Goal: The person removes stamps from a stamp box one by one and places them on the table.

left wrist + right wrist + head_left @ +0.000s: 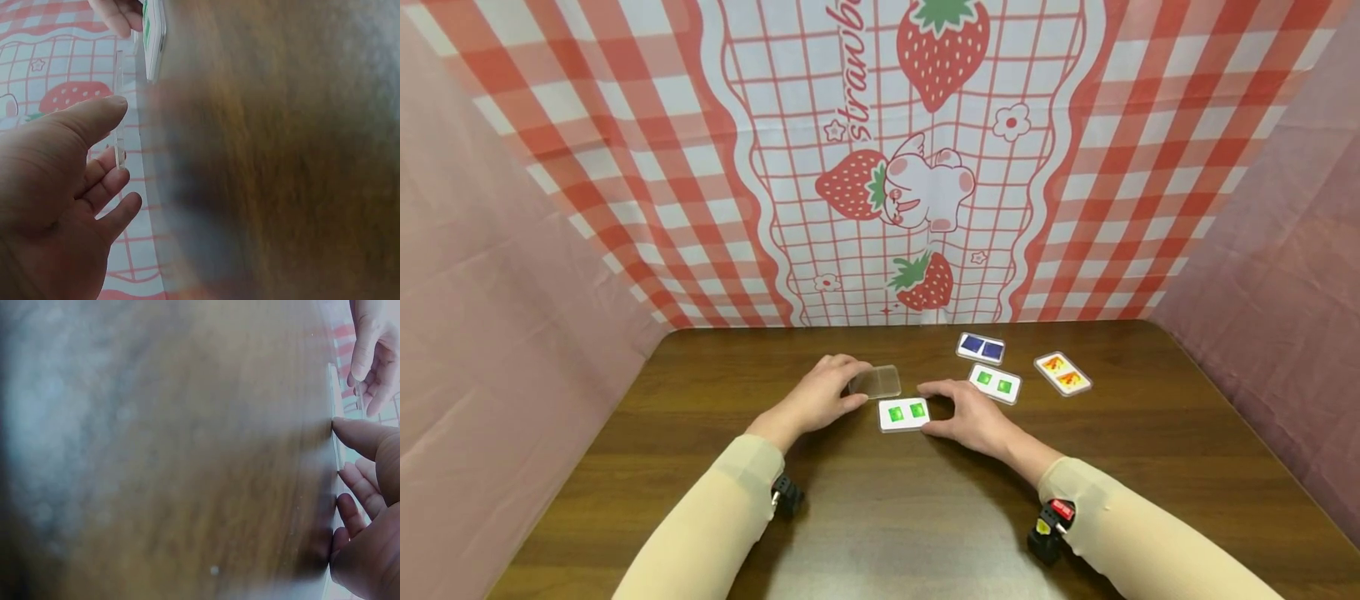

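Note:
In the head view my left hand (823, 392) holds a clear plastic plate (880, 382) by its left end. The left wrist view shows this plate (120, 140) edge-on between thumb and fingers. Just nearer lies a white card with two green squares (904, 414), framed by a clear border. My right hand (973, 417) grips the card's right end, thumb at the near corner and index finger by the far edge. Seen from the right wrist, the card (335, 394) is a thin edge beside the thumb (356, 432).
Behind my right hand lie a second green-square card (995, 383) and a dark blue-square card (980, 348). Farther right is a card with orange pictures (1063, 373). A strawberry-print cloth (925, 167) hangs at the back edge of the brown wooden table (880, 517).

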A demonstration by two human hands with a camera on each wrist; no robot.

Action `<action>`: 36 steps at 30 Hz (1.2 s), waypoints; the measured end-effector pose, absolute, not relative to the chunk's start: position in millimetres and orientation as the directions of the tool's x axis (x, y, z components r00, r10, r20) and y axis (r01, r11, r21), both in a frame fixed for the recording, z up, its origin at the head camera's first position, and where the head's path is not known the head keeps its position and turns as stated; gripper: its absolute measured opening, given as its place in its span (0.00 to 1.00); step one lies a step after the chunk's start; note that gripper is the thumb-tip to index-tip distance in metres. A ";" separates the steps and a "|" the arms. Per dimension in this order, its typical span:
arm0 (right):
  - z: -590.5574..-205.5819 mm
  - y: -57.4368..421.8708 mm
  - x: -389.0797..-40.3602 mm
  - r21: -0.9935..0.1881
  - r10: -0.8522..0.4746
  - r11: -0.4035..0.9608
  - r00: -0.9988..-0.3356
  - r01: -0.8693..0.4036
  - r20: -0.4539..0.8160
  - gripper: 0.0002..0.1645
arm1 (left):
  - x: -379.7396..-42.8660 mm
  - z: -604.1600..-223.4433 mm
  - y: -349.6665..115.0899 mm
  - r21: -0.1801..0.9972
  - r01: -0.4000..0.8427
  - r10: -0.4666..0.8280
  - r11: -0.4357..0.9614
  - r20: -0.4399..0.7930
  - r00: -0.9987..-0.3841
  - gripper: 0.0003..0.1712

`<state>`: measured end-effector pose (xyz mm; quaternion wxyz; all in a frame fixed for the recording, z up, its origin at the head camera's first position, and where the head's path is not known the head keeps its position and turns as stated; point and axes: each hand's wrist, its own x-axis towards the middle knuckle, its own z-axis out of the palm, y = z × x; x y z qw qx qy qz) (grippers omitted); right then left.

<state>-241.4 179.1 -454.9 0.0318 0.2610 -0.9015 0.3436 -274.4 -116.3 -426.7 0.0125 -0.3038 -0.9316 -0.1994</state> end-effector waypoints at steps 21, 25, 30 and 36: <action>-456.8 178.9 -240.8 -0.587 -0.439 0.650 -0.869 -0.483 0.229 0.34 | -289.9 -435.5 -145.9 0.375 0.504 0.493 0.778 0.132 -0.860 0.31; -457.9 178.4 -241.1 -0.586 -0.439 0.648 -0.867 -0.487 0.235 0.34 | -291.4 -437.1 -149.2 0.369 0.507 0.493 0.779 0.139 -0.859 0.30; -457.6 177.5 -240.1 -0.584 -0.437 0.650 -0.868 -0.486 0.236 0.34 | -292.3 -438.2 -151.8 0.371 0.503 0.490 0.781 0.136 -0.861 0.31; -457.1 177.4 -238.5 -0.587 -0.426 0.664 -0.879 -0.464 0.213 0.35 | -292.9 -438.2 -154.2 0.357 0.509 0.497 0.783 0.134 -0.857 0.30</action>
